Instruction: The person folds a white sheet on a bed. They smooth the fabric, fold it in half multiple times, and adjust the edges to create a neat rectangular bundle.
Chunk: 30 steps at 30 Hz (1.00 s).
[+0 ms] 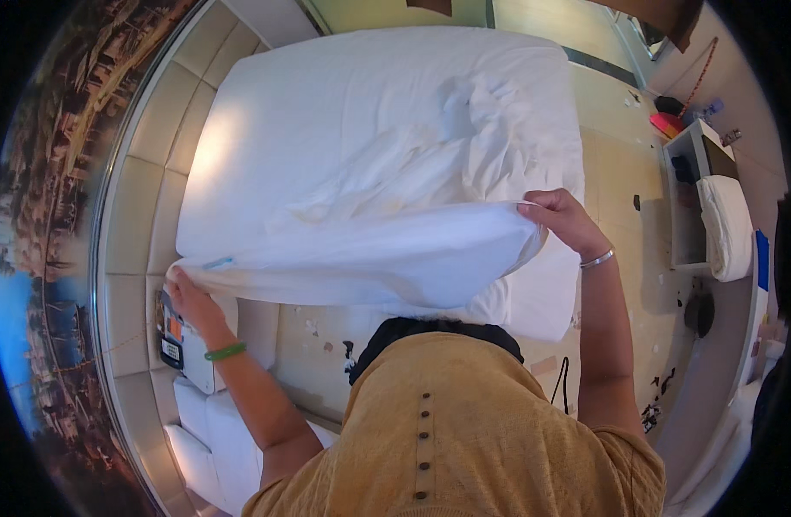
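Stretched between my hands is a white sheet [369, 250], pulled wide above the near part of the bed. My left hand [193, 302], with a green bangle at the wrist, pinches one corner near the headboard side, close to a small light-blue mark on the cloth. At the right, my right hand [563, 217] grips the other corner; a silver bracelet circles that wrist. Beyond, the rest of the cloth lies bunched in folds on the white-covered mattress [326, 103]. The sheet's lower edge hangs in front of me and hides part of the bed.
A padded beige headboard [137, 207] runs along the left. Beside it stands a small bedside table [201, 366] holding a phone-like device. Another white bed [197, 414] is at lower left. Right, a shelf unit [690, 207] carries a folded white towel [725, 228]. Scraps dot the floor [632, 258].
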{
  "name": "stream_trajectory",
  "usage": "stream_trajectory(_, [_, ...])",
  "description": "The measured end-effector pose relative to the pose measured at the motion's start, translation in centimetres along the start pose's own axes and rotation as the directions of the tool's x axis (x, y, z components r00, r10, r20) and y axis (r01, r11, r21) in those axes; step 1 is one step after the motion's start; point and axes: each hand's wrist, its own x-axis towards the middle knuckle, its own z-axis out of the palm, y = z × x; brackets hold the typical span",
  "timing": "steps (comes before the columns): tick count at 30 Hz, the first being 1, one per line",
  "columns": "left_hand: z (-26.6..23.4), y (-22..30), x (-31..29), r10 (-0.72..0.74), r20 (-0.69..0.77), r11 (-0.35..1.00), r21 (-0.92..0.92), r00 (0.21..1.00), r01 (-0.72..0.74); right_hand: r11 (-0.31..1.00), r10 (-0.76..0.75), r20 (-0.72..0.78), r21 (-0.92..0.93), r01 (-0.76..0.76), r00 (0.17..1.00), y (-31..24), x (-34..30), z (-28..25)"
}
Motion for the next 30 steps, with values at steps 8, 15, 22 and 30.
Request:
stream_trajectory(8, [3.9,-3.9,-3.3,0.074,0.29,0.99,-0.137,0.954,-0.035,0.859,-0.281,-0.303,-0.503,0.098,0.91,9.0,-1.7,0.4])
stream_trajectory(15, [6.4,-5.4,-4.2,-0.078,0.306,0.929,-0.324,0.949,0.181,0.843,-0.091,-0.262,-0.535,-0.066,0.961,13.9,-2.4,2.1])
stream_trajectory(22, [5.9,-7.4,-2.3,-0.187,0.176,0.931,-0.282,0.966,0.232,0.939,0.038,-0.268,-0.32,-0.126,0.963,15.1,-1.2,2.6])
stream_trajectory(30, [6.1,-6.3,-4.0,-0.155,0.092,0.977,-0.134,0.984,0.167,0.971,-0.072,-0.443,-0.237,-0.04,0.893,12.9,0.6,2.4])
